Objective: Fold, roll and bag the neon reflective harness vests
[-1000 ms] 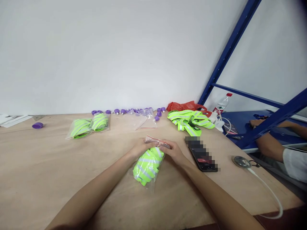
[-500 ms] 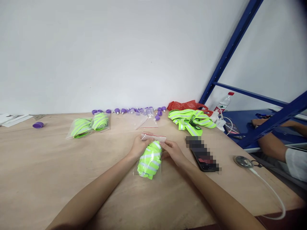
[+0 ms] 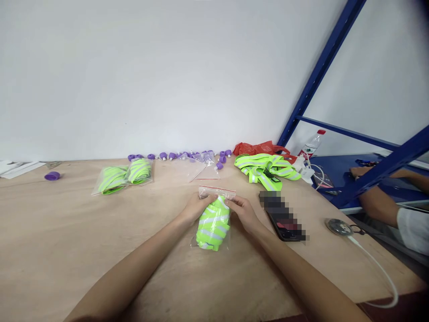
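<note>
A clear zip bag point(image 3: 213, 226) with a folded neon-green and silver striped strap inside hangs between my hands, low in the middle of the view. My left hand point(image 3: 197, 206) pinches its upper left side, thumb on the front. At the upper right, my right hand point(image 3: 244, 212) grips the bag with thumb and fingers. The bag's red-lined top edge stands above both thumbs. Two filled bags point(image 3: 114, 179) lie to the left on the table. Loose green straps point(image 3: 268, 166) are heaped at the back right.
Flat clear bags point(image 3: 206, 171) and several purple caps point(image 3: 163, 155) line the back by the wall. A phone point(image 3: 284, 223), a round device with a cable point(image 3: 339, 226) and a red bag point(image 3: 256, 148) are on the right. Another person's arm point(image 3: 377, 201) shows beyond the blue frame.
The held bag has shifted slightly right and turned more upright, its top edge more spread out. Both hands still hold it.
</note>
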